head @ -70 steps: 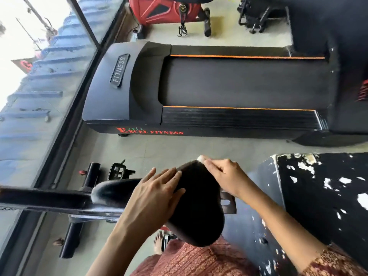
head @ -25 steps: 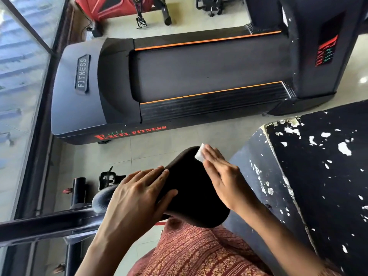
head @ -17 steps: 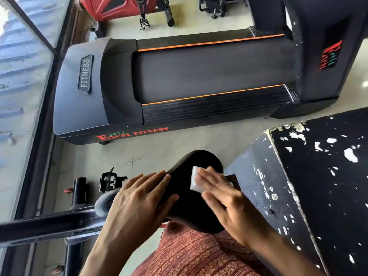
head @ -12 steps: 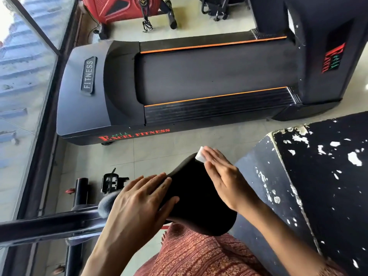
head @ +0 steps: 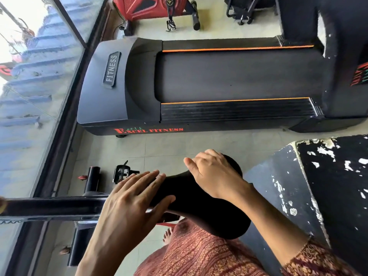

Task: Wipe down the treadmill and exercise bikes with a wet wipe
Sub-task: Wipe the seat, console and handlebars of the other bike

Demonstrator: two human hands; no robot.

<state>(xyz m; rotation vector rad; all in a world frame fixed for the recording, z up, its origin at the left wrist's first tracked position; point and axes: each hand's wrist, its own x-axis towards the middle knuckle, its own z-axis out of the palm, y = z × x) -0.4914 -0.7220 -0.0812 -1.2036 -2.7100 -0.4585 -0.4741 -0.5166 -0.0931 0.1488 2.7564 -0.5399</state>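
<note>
Your left hand [head: 131,198] lies flat, fingers straight, on the saddle [head: 199,212]'s narrow nose. Your right hand [head: 215,174] arches over its far edge, fingers curled round it, wipe hidden. The treadmill [head: 229,76] sits just beyond.

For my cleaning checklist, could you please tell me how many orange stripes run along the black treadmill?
2: the far orange stripe above the black treadmill belt in the picture, the near orange stripe below it. None appears hidden.

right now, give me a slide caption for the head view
Left hand flat on the bike saddle, right hand curled over its far edge, treadmill beyond.
</note>
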